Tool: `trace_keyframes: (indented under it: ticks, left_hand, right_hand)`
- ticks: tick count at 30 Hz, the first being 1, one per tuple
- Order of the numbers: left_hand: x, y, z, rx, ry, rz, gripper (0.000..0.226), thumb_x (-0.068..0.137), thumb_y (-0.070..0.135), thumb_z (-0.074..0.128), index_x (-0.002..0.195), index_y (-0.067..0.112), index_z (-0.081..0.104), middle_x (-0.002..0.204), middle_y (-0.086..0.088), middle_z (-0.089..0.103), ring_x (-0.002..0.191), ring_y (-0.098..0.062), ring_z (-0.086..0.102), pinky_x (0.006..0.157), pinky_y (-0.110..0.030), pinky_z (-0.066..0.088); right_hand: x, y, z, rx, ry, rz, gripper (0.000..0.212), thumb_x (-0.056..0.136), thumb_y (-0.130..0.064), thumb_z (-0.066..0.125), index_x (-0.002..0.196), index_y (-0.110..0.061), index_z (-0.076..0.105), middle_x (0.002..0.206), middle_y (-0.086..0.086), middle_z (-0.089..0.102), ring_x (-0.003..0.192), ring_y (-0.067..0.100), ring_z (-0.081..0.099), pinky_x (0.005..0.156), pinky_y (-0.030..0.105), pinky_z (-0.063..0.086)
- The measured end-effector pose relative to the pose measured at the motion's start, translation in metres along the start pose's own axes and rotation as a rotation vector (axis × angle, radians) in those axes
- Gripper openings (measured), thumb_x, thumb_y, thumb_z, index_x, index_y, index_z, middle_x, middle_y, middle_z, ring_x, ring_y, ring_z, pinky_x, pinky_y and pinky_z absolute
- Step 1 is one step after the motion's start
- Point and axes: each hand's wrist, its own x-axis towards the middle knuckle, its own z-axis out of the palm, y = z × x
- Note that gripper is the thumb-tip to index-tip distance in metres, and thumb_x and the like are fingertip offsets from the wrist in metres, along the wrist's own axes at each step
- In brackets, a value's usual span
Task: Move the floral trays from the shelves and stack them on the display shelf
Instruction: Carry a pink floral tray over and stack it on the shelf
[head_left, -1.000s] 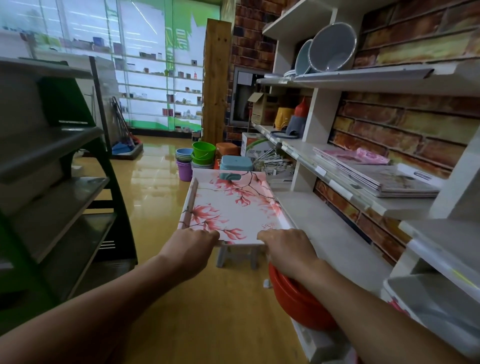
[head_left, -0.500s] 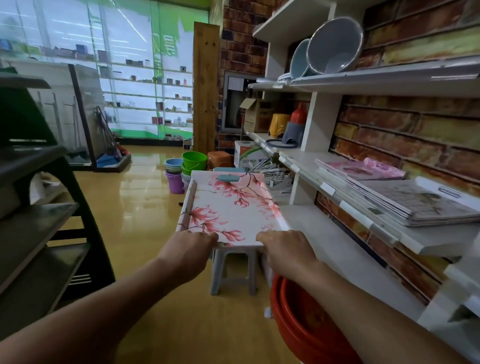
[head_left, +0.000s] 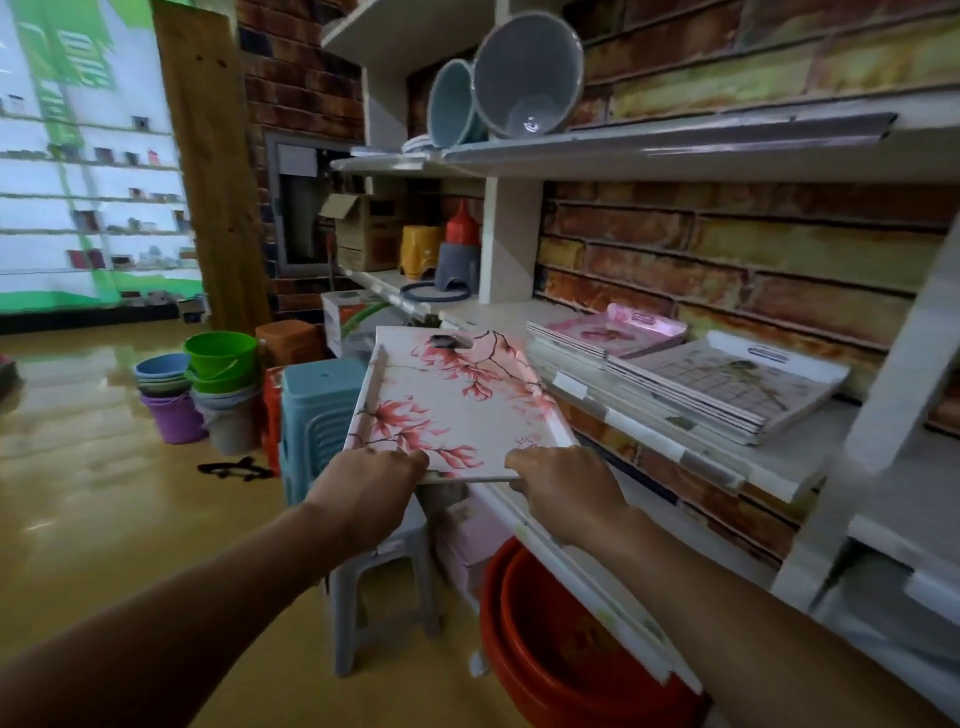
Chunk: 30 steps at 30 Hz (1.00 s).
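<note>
I hold the tray (head_left: 457, 400) by its near short edge, at the centre of the frame: my left hand (head_left: 363, 488) grips the near left corner, my right hand (head_left: 566, 488) the near right, fingers of both curled over the rim. The tray's long axis runs straight away from me, its far end with the handle cut-out pointing at the brick wall; it tilts a little, right side lower. The stack (head_left: 691, 384) of trays it should join lies on the shelf (head_left: 769, 467) to the right of centre, just beside the tray's far right edge and slightly higher in the frame. My right hand is the nearer one, so I judge the coming move is a swing to the right with the tray lifted above the stack's top. The blank price tags on the shelf front show no writing I can read, and I see no brand on the tray.
</note>
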Motion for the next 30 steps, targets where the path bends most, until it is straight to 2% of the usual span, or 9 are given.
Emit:
trace_keyframes:
  ticks: [4, 8, 13, 17, 20, 25, 30]
  left_hand:
    - [0.051, 0.007, 0.004, -0.065, -0.002, 0.103, 0.027, 0.094, 0.026, 0.045, 0.121, 0.023, 0.048, 0.114, -0.003, 0.064, 0.101, -0.025, 0.063, 0.071, -0.031, 0.046]
    - [0.108, 0.024, 0.014, -0.030, 0.039, 0.162, 0.027, 0.089, 0.014, 0.046, 0.115, 0.023, 0.047, 0.109, -0.001, 0.065, 0.096, -0.027, 0.065, 0.064, -0.030, 0.039]
    - [0.188, 0.049, 0.025, -0.060, 0.094, 0.223, 0.028, 0.091, 0.010, 0.040, 0.115, 0.023, 0.047, 0.105, -0.002, 0.066, 0.090, -0.029, 0.066, 0.060, -0.032, 0.040]
    - [0.237, 0.080, 0.020, -0.084, 0.160, 0.286, 0.024, 0.096, 0.014, 0.039, 0.115, 0.022, 0.050, 0.105, -0.004, 0.067, 0.091, -0.029, 0.066, 0.061, -0.031, 0.037]
    - [0.267, 0.105, 0.017, -0.126, 0.179, 0.335, 0.021, 0.098, 0.017, 0.038, 0.113, 0.023, 0.052, 0.105, -0.005, 0.066, 0.090, -0.028, 0.066, 0.063, -0.032, 0.041]
    - [0.314, 0.140, 0.023, -0.142, 0.186, 0.442, 0.021, 0.096, 0.017, 0.042, 0.113, 0.025, 0.051, 0.106, -0.002, 0.066, 0.093, -0.028, 0.066, 0.069, -0.033, 0.046]
    - [0.361, 0.167, 0.039, -0.179, 0.180, 0.576, 0.021, 0.096, 0.018, 0.043, 0.114, 0.025, 0.053, 0.104, -0.004, 0.067, 0.089, -0.027, 0.066, 0.070, -0.034, 0.048]
  right_hand:
    - [0.010, 0.035, 0.001, -0.054, -0.019, 0.079, 0.010, 0.096, -0.023, 0.052, 0.086, -0.022, 0.049, 0.084, 0.004, 0.066, 0.072, 0.031, 0.061, 0.049, 0.030, 0.024]
    - [0.020, 0.081, 0.010, -0.124, -0.038, 0.171, 0.004, 0.095, -0.023, 0.050, 0.095, -0.023, 0.054, 0.093, 0.002, 0.067, 0.077, 0.030, 0.062, 0.053, 0.032, 0.032]
    - [0.032, 0.145, 0.010, -0.174, 0.003, 0.260, 0.005, 0.094, -0.024, 0.049, 0.093, -0.024, 0.055, 0.094, 0.003, 0.068, 0.082, 0.030, 0.064, 0.056, 0.031, 0.032]
    - [0.029, 0.190, 0.006, -0.196, 0.003, 0.319, 0.007, 0.093, -0.019, 0.049, 0.090, -0.024, 0.051, 0.092, 0.002, 0.067, 0.081, 0.029, 0.062, 0.057, 0.032, 0.030]
    - [0.021, 0.220, 0.003, -0.209, -0.005, 0.374, 0.011, 0.091, -0.015, 0.050, 0.085, -0.025, 0.046, 0.090, 0.002, 0.066, 0.079, 0.030, 0.062, 0.057, 0.032, 0.030]
    - [0.004, 0.258, 0.011, -0.285, -0.054, 0.483, 0.011, 0.087, -0.012, 0.053, 0.091, -0.022, 0.052, 0.086, 0.001, 0.066, 0.076, 0.029, 0.063, 0.056, 0.031, 0.033]
    - [-0.006, 0.279, 0.015, -0.351, -0.103, 0.591, 0.013, 0.090, -0.013, 0.051, 0.100, -0.022, 0.052, 0.091, 0.000, 0.066, 0.078, 0.025, 0.063, 0.058, 0.029, 0.031]
